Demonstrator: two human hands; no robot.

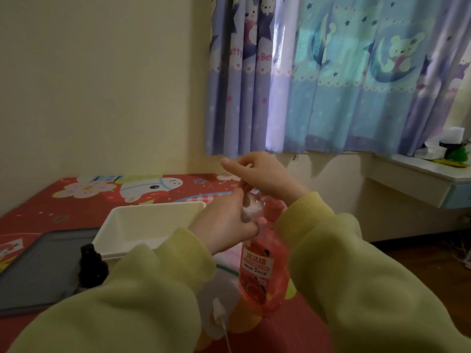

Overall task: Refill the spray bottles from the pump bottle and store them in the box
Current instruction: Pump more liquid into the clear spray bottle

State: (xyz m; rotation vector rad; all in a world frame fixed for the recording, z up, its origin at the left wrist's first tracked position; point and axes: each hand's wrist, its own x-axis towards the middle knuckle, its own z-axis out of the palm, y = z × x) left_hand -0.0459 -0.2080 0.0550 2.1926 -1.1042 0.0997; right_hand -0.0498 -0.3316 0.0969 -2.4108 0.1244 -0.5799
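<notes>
Surface: red cartoon mat, curtain behind.
Left hand: fingers gripped small spray bottle at the pump spout.
Right hand: fingers curled over pump bottle top.
Handling: judged light, probably slick; hold mid-body.

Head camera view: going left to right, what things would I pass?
Grey tray → black spray bottle → white box → pink pump bottle → white desk.

Pink pump bottle, white box, red cartoon-printed mat, blue bear-patterned curtain.
</notes>
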